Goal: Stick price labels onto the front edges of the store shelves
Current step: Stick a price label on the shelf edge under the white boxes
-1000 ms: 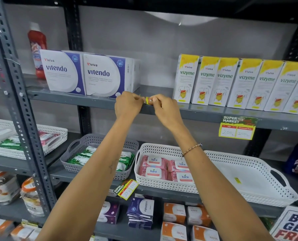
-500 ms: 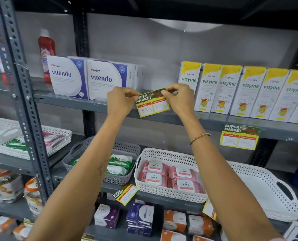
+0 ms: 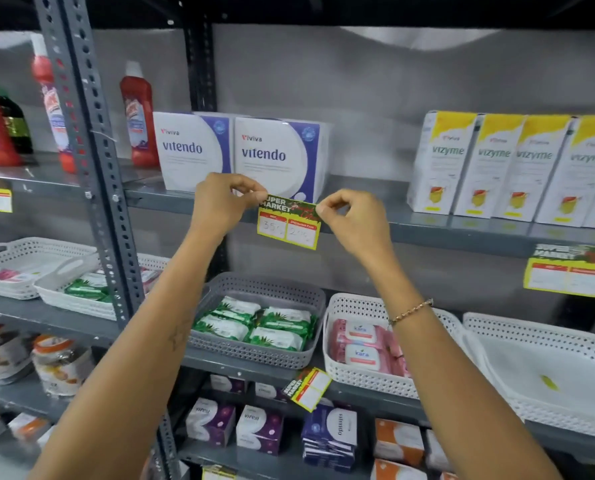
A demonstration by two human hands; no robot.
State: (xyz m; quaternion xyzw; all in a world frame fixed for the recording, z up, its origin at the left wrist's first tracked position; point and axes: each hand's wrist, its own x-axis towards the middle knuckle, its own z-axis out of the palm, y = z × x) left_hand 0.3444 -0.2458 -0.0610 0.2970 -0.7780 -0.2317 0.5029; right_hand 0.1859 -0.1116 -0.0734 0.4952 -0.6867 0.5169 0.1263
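Note:
A yellow and green price label [image 3: 288, 224] hangs flat against the front edge of the grey upper shelf [image 3: 462, 233], right below the two white Vitendo boxes [image 3: 275, 157]. My left hand [image 3: 220, 202] pinches its top left corner. My right hand [image 3: 355, 220] pinches its top right corner between thumb and forefinger. The label's two white price fields face me, with handwritten numbers in them.
Vizyme boxes [image 3: 518, 168] stand to the right on the same shelf, above another stuck label [image 3: 570, 271]. Red bottles [image 3: 138, 116] stand left. Baskets of wipes [image 3: 261, 323] fill the shelf below, where a tilted label [image 3: 308, 388] hangs. A perforated upright post [image 3: 91, 150] stands left.
The folded label was opened out between my hands, then shifted left and down to below the Vitendo boxes. My view has moved left and closer.

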